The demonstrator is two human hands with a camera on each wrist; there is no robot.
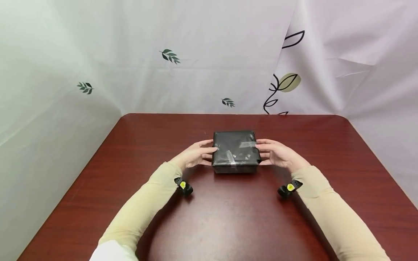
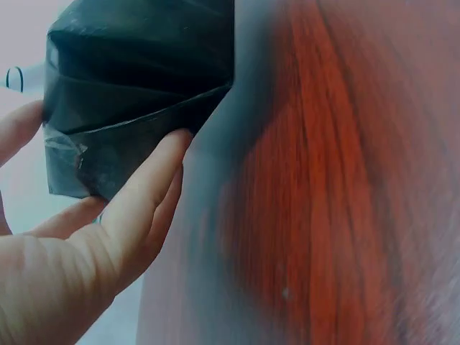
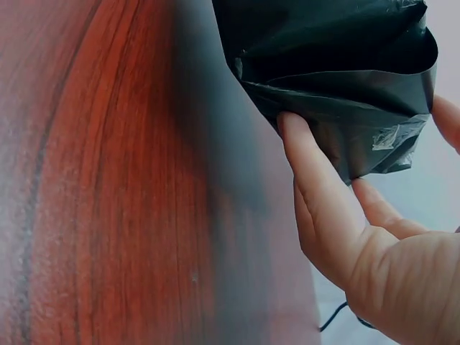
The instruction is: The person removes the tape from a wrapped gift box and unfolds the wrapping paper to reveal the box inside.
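1. Black wrapped box (image 1: 233, 152): about midway between the table's left and right edges, short of the far edge. Flat top faces up; cannot tell if the underside touches the wood.
2. Left hand (image 1: 196, 154): grasping the box at its left side, fingers spread, one fingertip over the top's edge.
3. Right hand (image 1: 277, 154): grasping the box from the right side, fingers spread likewise, a fingertip by the tape on top.
4. Clear tape (image 1: 248, 144): a strip at the top's right edge (another piece sits near the front edge, shiny). Wrapping is folded and creased at both ends, per wrist views.
5. Table (image 1: 209, 217): reddish-brown, wood grain, rounded far corners, glare toward the near side.
6. Sleeves (image 1: 143, 203): pale cream, both arms; a black strap (image 1: 183, 185) with a yellow mark on the left wrist, similar one on the right.
7. Curtain (image 1: 202, 79): whitish, behind the far edge and along both sides, printed leaves.
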